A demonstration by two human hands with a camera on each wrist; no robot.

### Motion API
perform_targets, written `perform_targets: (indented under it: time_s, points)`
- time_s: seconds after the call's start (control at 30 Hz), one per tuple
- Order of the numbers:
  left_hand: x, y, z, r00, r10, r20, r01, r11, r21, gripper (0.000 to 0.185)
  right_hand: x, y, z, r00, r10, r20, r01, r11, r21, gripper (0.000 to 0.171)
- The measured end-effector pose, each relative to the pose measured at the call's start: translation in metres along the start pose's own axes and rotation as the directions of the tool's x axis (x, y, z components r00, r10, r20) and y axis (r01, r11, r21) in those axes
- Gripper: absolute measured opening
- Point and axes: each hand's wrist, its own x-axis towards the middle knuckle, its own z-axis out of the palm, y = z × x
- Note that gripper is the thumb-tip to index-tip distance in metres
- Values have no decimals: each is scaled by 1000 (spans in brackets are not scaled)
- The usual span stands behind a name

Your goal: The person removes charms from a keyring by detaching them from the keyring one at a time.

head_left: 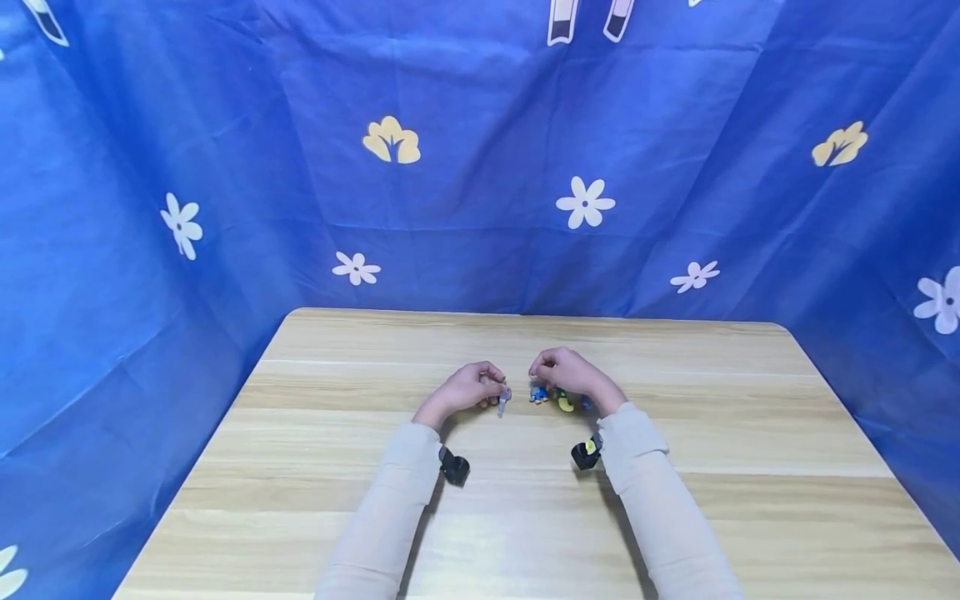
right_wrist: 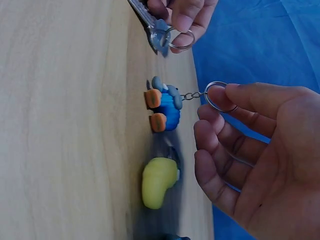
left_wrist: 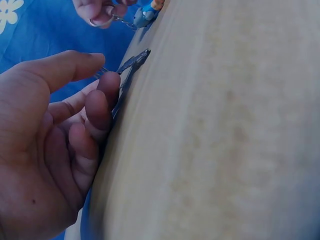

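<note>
We see the left hand (head_left: 467, 388) pinching a key (right_wrist: 150, 22) and the right hand (head_left: 564, 372) pinching the blue charm's (right_wrist: 164, 110) ring (right_wrist: 220, 96) above the table (head_left: 300, 467).

Shiny metal key ring (right_wrist: 220, 96); matt wooden table (head_left: 675, 467)

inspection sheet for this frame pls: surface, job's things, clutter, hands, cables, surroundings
Surface: light wooden table, woodgrain top.
Job's things: a key on a split ring, its blade on the table; a blue figure charm with orange feet, chained to a key ring.
Clutter: a yellow piece lies by the charm; a dark item below it is cut off, cannot tell what.
Hands: left hand pinches the key's ring; right hand pinches the charm's key ring between thumb and forefinger.
Cables: nothing seen. A black wrist camera sits on each forearm.
Surroundings: blue cloth backdrop with flower prints on three sides.
</note>
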Motion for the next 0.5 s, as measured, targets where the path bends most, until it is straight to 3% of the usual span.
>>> perform_targets:
  time_s: [0.17,0.5]
  points:
    - [2,-1,1,1000,-16,-8,15,998,-59,24,5,5,3,1000,11,-7,-11,1000,27,20]
    - [4,1,2,998,-38,-44,32,992,-123,31,10,0,4,990,127,-54,-124,991,50,22]
